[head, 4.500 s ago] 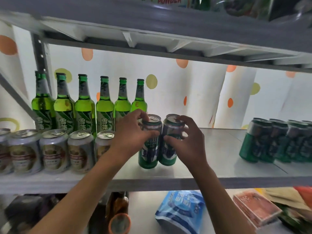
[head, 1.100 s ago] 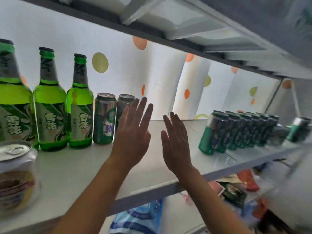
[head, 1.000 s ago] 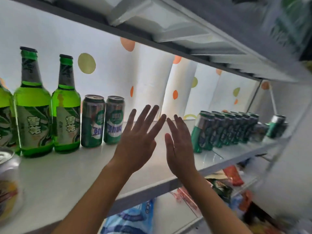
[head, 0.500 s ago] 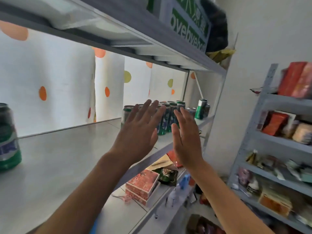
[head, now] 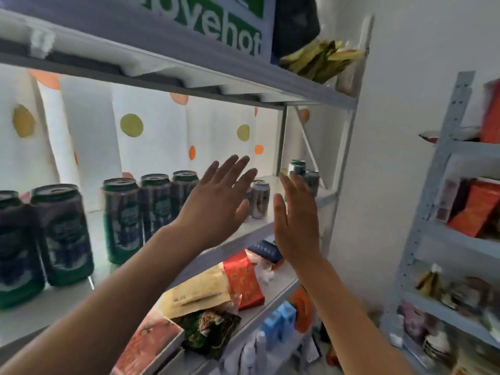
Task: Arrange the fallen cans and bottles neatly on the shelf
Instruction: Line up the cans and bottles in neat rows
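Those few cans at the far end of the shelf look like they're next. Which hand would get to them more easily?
Probably the right hand: open, it sits just before the far-end cans. The left hand, also open, is nearer the silver can.

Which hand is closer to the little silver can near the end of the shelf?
Left, it seems. The left hand is raised open just left of the silver can, its fingers overlapping the can's edge in the picture. The right hand is open, slightly farther, to the can's right.
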Demonstrator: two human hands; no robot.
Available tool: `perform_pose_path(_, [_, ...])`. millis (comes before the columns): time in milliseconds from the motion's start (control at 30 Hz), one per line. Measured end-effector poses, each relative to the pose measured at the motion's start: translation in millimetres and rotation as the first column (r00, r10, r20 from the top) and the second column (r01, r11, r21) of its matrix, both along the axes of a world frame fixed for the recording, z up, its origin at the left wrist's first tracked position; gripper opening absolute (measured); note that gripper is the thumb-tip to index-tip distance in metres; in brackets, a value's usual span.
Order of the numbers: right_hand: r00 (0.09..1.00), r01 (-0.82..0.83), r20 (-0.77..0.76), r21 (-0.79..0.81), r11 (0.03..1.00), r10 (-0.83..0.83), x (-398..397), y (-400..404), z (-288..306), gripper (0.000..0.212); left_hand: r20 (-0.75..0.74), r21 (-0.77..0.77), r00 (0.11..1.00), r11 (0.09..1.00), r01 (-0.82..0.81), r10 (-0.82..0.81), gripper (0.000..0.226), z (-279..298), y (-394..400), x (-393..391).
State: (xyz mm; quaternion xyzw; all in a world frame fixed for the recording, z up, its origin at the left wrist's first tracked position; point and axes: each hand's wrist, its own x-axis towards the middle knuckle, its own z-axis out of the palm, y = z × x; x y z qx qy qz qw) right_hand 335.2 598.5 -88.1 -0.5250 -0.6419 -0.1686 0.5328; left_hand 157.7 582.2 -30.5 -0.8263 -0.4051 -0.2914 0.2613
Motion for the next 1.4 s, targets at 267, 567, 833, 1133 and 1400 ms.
perform_pose_path(267, [0.995, -0.093, -0.047, -0.002, 0.996, 0.092, 84.2, 111.4, 14.4, 0.043, 0.057, -0.127, 0.996, 0.990, -0.058, 0.066, 0.057, 27.3, 85.4, 98.6])
perform_pose_path(567, [0.989, -0.123, -0.092, -0.050, 0.991, 0.119, 133.7, 175.2, 21.8, 0.049, 0.068, -0.177, 0.997, 0.984, -0.028, 0.040, 0.058, 15.5, 156.6, 157.5])
perform_pose_path(833, [0.975, -0.191, -0.143, -0.166, 0.967, 0.168, 166.3, 233.3, 29.2, 0.046, 0.169, -0.222, 0.984, 0.975, -0.009, 0.047, 0.059, 2.7, 202.1, 185.5])
perform_pose_path(1133, [0.970, -0.219, -0.162, -0.265, 0.939, 0.181, 192.2, 298.4, 25.2, 0.059, 0.196, -0.241, 0.947, 0.949, -0.205, 0.254, 0.057, -1.0, 223.4, 200.5])
perform_pose_path(1400, [0.916, -0.374, -0.213, -0.138, 0.917, 0.341, 203.0, 325.9, 11.9, 0.034, 0.211, -0.259, 0.877, 0.890, -0.375, 0.431, 0.058, -1.7, 218.2, 213.9])
